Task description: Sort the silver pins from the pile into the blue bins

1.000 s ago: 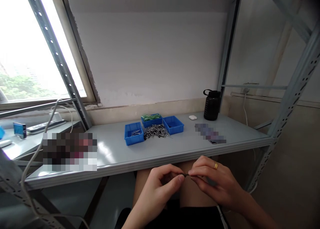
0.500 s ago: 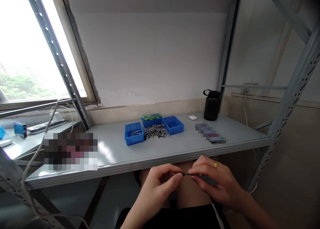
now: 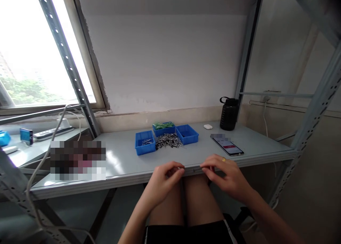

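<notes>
My left hand (image 3: 166, 178) and my right hand (image 3: 226, 174) are at the front edge of the grey table (image 3: 125, 158), over my knees. Both have their fingers curled. The right hand, with a gold ring, pinches a thin dark piece (image 3: 198, 170) at its fingertips. The left hand's fingers are pinched together a short way to the left of that piece; what they hold, if anything, is too small to make out. Farther back lie a pile of small metal pins (image 3: 168, 140) and three blue bins, left (image 3: 144, 147), back (image 3: 163, 128) with green parts, and right (image 3: 187, 134).
A phone (image 3: 228, 146) lies face up to the right of the bins. A dark bottle (image 3: 228, 113) and a small white case (image 3: 207, 126) stand at the back right. Steel rack posts (image 3: 71, 70) flank the table. A power strip (image 3: 52, 132) and cables sit on the left shelf.
Both hands have risen from my lap to the table's front edge and moved slightly apart. The view has tilted, so the phone's screen now shows.
</notes>
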{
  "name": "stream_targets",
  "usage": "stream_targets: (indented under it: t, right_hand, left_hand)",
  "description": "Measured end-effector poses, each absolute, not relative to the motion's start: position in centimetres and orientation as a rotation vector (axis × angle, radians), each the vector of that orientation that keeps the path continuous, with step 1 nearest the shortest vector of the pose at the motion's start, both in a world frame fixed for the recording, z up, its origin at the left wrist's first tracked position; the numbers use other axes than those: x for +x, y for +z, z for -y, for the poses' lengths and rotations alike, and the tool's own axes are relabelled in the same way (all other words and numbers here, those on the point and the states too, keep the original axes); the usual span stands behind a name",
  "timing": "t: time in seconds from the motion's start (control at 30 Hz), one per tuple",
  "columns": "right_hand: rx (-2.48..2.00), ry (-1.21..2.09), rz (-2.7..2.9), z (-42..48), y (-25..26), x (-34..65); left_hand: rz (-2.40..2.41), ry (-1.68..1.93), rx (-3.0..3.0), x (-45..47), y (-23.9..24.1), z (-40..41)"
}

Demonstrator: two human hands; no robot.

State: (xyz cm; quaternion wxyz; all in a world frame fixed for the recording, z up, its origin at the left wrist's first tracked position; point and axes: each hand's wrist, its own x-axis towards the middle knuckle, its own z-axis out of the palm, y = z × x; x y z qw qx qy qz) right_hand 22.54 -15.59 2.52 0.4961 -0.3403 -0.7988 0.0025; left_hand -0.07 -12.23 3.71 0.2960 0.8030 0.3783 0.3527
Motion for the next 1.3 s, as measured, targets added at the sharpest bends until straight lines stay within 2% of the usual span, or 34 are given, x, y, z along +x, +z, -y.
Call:
stream_targets:
  t: [0.23,0.43,0.63,0.93,1.17,1.3]
  right_hand:
    - [-1.194,-0.051,1.853,2.9,3.4,25.0]
    - [-1.379,-0.11,1.761,-5.2,1.1,25.9]
    - [-1.366,-0.198,1.738,-5.7,-1.6,25.3]
    - [-1.271,-0.275,1.722,-4.6,-1.3,25.8]
    - [-1.081,-0.169,2.231,-2.0,-1.5,21.7]
    - [-1.087,-0.105,2.324,-1.5,-1.9,20.1]
  left_hand:
    - [-1.157,0.923,2.28,0.0,1.3,2.1]
    - [-1.175,0.897,2.295,-0.2,0.6,-0.3]
    - [-1.178,0.884,2.261,-0.6,0.3,-0.3]
    - [-1.256,0.899,2.233,-0.7,-0.2,-0.5]
    - [-1.23,0.892,2.221,-0.6,-0.3,-1.0]
    - [-1.218,0.901,2.216,-0.6,-0.1,-0.7]
